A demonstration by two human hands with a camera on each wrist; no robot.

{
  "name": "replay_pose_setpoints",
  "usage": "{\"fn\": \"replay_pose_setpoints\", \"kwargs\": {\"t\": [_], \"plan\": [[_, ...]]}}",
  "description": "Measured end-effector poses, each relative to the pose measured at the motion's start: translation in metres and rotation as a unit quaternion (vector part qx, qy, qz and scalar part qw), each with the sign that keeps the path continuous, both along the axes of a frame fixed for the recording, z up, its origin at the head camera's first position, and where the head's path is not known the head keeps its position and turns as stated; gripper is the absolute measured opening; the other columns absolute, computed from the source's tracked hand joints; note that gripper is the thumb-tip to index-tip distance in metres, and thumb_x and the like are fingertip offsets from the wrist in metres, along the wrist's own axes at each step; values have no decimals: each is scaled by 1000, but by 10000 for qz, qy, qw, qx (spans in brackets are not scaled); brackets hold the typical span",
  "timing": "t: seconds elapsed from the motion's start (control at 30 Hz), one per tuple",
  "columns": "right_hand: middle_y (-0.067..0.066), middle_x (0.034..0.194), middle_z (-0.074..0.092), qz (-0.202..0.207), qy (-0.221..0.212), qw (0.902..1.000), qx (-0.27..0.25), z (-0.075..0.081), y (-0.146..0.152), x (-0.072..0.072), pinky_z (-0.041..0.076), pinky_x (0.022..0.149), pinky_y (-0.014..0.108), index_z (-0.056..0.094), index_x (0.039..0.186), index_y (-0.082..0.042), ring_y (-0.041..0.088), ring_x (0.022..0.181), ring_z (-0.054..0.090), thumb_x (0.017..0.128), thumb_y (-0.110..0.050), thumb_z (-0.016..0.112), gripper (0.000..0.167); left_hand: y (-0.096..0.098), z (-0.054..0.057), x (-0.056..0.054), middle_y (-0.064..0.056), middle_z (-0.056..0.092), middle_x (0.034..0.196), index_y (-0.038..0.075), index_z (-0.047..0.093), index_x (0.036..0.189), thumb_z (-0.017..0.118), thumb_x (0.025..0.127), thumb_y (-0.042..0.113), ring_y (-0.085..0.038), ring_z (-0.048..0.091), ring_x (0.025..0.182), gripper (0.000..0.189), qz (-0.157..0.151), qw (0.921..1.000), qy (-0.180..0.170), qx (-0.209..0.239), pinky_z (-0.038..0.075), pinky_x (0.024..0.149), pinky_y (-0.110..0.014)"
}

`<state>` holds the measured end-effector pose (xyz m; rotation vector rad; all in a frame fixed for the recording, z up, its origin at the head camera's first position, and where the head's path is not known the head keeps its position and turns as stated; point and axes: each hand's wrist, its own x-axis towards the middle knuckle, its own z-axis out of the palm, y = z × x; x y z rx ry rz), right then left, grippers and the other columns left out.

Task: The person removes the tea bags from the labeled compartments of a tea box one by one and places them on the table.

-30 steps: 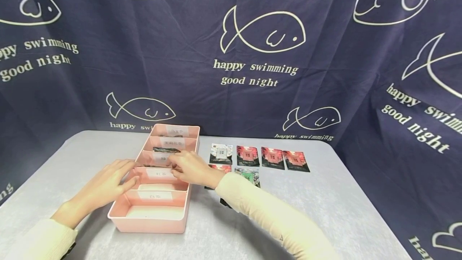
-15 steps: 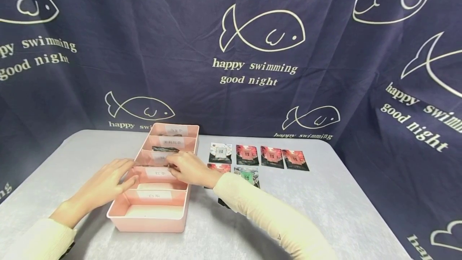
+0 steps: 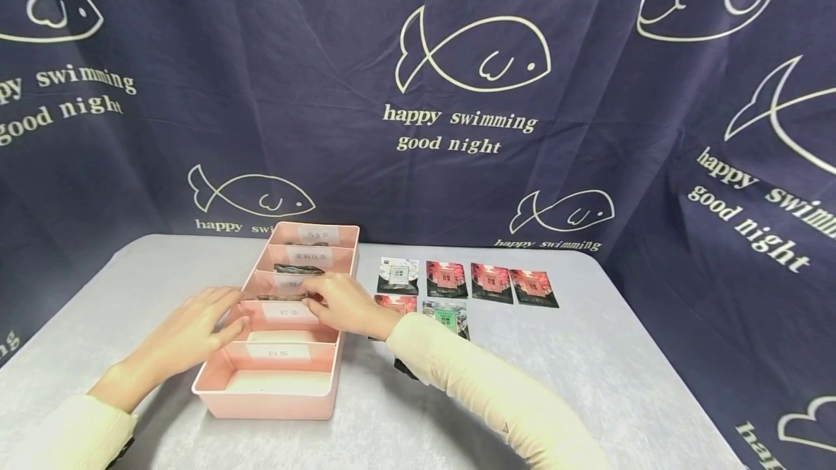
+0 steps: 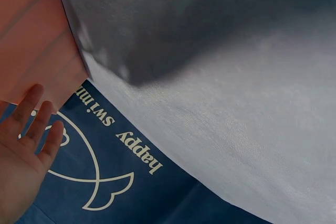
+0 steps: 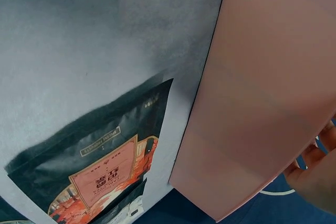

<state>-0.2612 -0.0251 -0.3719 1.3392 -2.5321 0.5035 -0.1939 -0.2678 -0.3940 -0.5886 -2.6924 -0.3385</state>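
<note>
A long pink divided box (image 3: pixel 264 406) with paper labels on its dividers stands left of the table's middle. My left hand (image 3: pixel 179 336), fingers extended, rests at its left rim; the left wrist view shows that hand (image 4: pixel 26 161) against the box's outer wall (image 4: pixel 37 40). Over the right rim, my right hand (image 3: pixel 346 307) reaches with bent fingers into the middle compartment. A dark packet edge (image 3: pixel 279 299) shows by its fingertips; whether they pinch it is hidden. In the compartment behind lies a dark packet (image 3: pixel 297 269).
Right of the box lie a white tea packet (image 3: pixel 398 277) and three red ones in a row (image 3: pixel 492 283). Nearer are another red packet (image 3: pixel 395 302), a green one (image 3: pixel 445 316) and a dark corner (image 3: pixel 403 368) partly under the right sleeve. A dark blue curtain (image 3: pixel 470 187) hangs behind.
The right hand's fingers have shifted slightly in the middle compartment. The left hand keeps its place on the box. The whole head view has drifted a little; the packets on the table lie as before.
</note>
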Motion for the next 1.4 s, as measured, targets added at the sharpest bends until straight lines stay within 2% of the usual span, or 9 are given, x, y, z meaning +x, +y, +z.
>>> {"fn": "replay_pose_setpoints", "kwargs": {"t": [0.2,0.4,0.57,0.73,0.93,1.13,1.3,1.4], "plan": [[-8,78,63,-196,-73,9997,-109,-1,-1,1,39,60,13,67,95,-18,4,70,49,86,-17,58,13,0,0,0,-22,57,118,-3,56,117,60,85,30,-39,49,112,46,-11,10000,-11,-5,37,95,-52],[-8,86,68,-531,198,9981,-222,-2,-1,1,48,68,19,68,96,-18,6,78,59,85,-17,59,14,-1,-1,-1,-23,57,118,-4,56,117,60,85,31,-40,49,112,47,-10,10000,-41,1,37,95,-53],[-9,82,67,-807,444,9949,-401,-3,0,1,47,65,20,68,93,-19,7,75,59,85,-18,59,12,0,-2,0,-23,57,117,-4,56,116,60,85,30,-40,50,112,46,-8,10000,14,-2,37,95,-53],[-9,87,69,-976,464,9923,-606,0,3,0,47,63,19,68,93,-19,9,75,59,85,-17,59,13,0,-2,0,-22,57,117,-4,57,116,60,85,29,-40,50,111,45,-25,10000,48,18,38,94,-53],[-8,88,69,-1140,461,9900,-696,9,7,-1,48,65,21,68,95,-18,9,77,61,85,-16,58,14,-1,-3,0,-22,57,117,-4,56,116,60,85,29,-40,49,112,45,6,10000,39,61,37,94,-52],[-5,83,68,-1167,343,9882,-929,20,13,1,44,59,18,68,94,-17,6,69,56,85,-15,58,14,0,-3,0,-21,59,114,-4,58,113,61,84,28,-39,51,109,43,-45,9997,228,79,38,92,-51],[-3,89,69,-1211,130,9864,-1104,33,20,3,46,62,16,68,95,-15,8,74,58,86,-14,58,14,0,-2,0,-20,59,114,-4,58,113,61,84,28,-38,51,109,43,-41,9997,231,74,38,93,-50],[-2,84,68,-1242,95,9853,-1165,41,26,5,45,62,17,68,96,-15,10,74,58,86,-14,58,15,0,-2,0,-20,59,115,-3,57,114,61,84,29,-38,51,110,44,-34,9998,191,68,37,93,-50]]}}
